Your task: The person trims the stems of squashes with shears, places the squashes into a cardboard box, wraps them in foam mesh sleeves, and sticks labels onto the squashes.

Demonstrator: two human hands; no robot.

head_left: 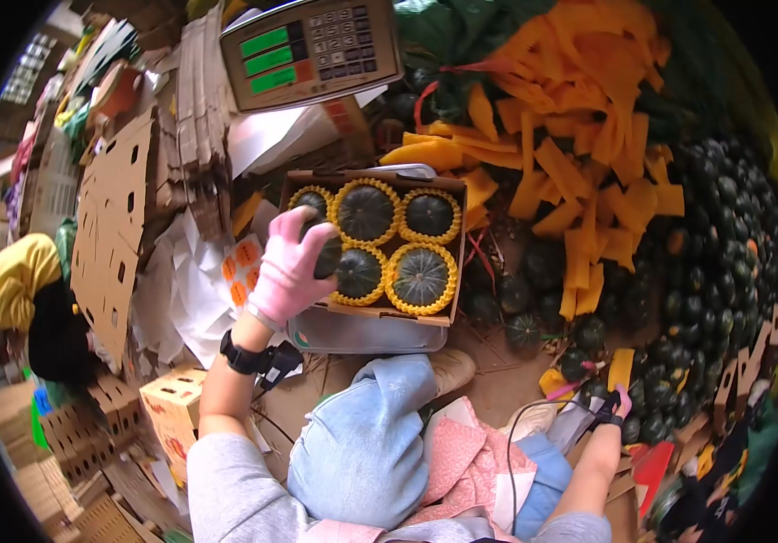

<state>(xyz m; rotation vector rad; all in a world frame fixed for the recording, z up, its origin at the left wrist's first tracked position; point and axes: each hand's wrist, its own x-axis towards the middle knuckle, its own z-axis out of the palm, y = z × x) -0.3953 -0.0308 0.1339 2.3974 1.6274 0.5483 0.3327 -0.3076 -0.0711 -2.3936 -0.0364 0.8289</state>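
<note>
My left hand (291, 267), in a pink glove, has its fingers closed round a dark green squash (326, 255) at the left side of an open cardboard box (458, 213). The hand covers part of this squash, and I see no yellow net on it. In the box sit several green squashes (422, 277), each in a yellow foam net (391, 282). Low on the right, my right hand (621, 404), also in pink, appears closed on the lower end of an orange-yellow foam sleeve (620, 369). Its fingers are small in view.
Under the box is a scale platform (362, 335); its display (312, 52) stands behind. Foam sleeves (579, 181) are heaped at the back right, beside a large pile of squashes (715, 262). Stacked cardboard (110, 235) and a person in a yellow top (16, 282) are at left.
</note>
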